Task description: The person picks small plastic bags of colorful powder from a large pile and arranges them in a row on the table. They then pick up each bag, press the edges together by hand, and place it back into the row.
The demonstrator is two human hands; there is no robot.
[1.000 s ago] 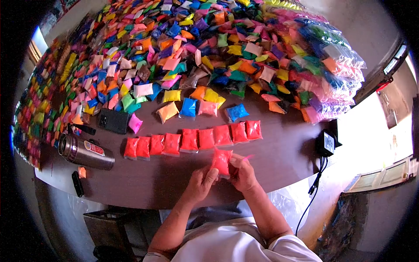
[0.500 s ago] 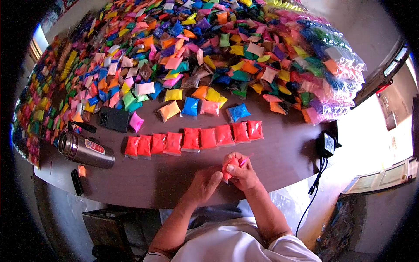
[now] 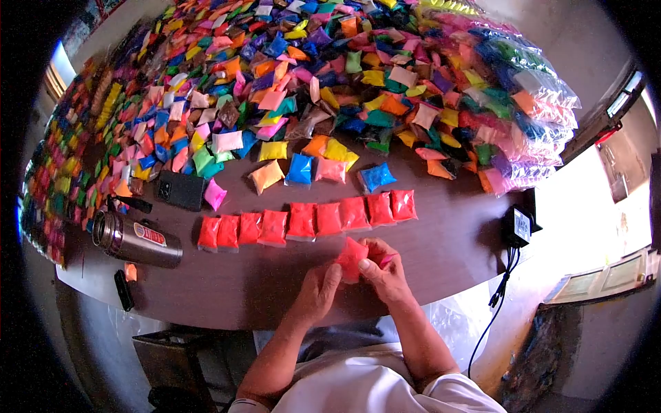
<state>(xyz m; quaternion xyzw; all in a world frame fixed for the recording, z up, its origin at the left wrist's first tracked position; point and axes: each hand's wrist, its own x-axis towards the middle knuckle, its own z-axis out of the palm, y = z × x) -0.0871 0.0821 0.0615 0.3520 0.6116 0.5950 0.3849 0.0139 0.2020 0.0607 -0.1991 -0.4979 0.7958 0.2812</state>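
Presently | red packet (image 3: pixel 352 259) | long axis points forward | left hand (image 3: pixel 320 286) + right hand (image 3: pixel 386 275)

No text can be read.
The flask (image 3: pixel 138 241) bears a red label (image 3: pixel 150 235) with pale characters, too blurred to make out; well to the right of the flask, the black adapter (image 3: pixel 516 227) has a white label (image 3: pixel 522 225) with print too small to read.

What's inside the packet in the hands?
Something bright red shows through the clear plastic of the packet. The left hand and right hand cover parts of it, hiding what's there. I can't tell what the red stuff is.
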